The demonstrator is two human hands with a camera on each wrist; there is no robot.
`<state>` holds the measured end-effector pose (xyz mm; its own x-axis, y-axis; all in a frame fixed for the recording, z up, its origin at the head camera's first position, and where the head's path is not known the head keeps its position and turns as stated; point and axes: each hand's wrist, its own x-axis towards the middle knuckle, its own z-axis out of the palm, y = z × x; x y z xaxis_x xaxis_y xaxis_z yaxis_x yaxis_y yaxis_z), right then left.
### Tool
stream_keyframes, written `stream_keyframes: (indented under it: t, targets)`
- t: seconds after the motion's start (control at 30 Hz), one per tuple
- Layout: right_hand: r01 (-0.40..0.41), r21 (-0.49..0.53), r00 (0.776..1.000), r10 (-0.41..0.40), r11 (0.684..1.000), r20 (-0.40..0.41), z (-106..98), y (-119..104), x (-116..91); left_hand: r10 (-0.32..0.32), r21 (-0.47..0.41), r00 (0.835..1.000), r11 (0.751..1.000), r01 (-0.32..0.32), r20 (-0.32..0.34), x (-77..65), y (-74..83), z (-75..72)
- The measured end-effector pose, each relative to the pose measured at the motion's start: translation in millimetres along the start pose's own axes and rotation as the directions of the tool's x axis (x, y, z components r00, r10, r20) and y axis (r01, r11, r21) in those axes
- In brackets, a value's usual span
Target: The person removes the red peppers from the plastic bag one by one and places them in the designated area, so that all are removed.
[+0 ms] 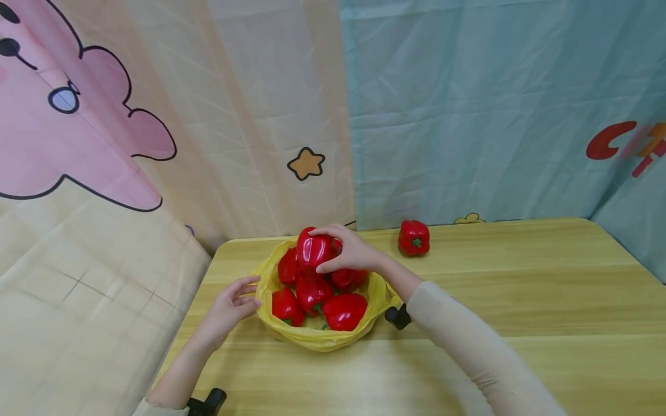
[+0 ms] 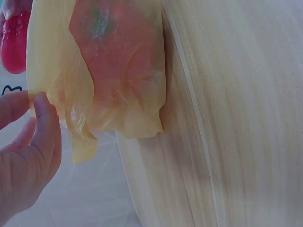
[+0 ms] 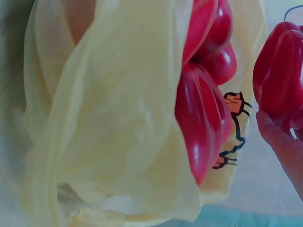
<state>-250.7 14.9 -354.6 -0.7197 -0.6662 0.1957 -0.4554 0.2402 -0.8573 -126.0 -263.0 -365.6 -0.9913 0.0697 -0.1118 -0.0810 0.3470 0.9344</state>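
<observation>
Fingers and thumb of the right hand [image 1: 347, 252] are spanning and gripping a red pepper [image 1: 312, 249] above other peppers [image 1: 346, 312] in the yellow bag [image 1: 324, 342]; the left hand [image 1: 227, 310] is touching the bag's side, its thumb and fingertips loosely parted.

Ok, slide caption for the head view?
Right grip holds a red pepper above a yellow bag of peppers, left grip at its rim.

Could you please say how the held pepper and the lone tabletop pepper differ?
The right hand grips the held pepper; the lone pepper rests on the table. In the head view, the lone pepper shows its green stem; the held pepper shows none. Both look red and glossy.
</observation>
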Motion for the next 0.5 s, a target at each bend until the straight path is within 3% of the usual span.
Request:
stream_keyframes:
  t: [0.23, 0.5]
  targets:
    - [0.01, -0.019, 0.999, -0.011, 1.0, -0.032, -13, 0, -9, 0.001, 0.009, 1.0, 1.0, -0.001, 0.003, 1.0, 1.6, -0.1]
    - [0.017, 0.036, 1.0, -0.016, 0.999, -0.026, -30, 1, -22, 0.006, 0.009, 1.0, 1.0, -0.006, 0.003, 0.8, 1.5, 0.2]
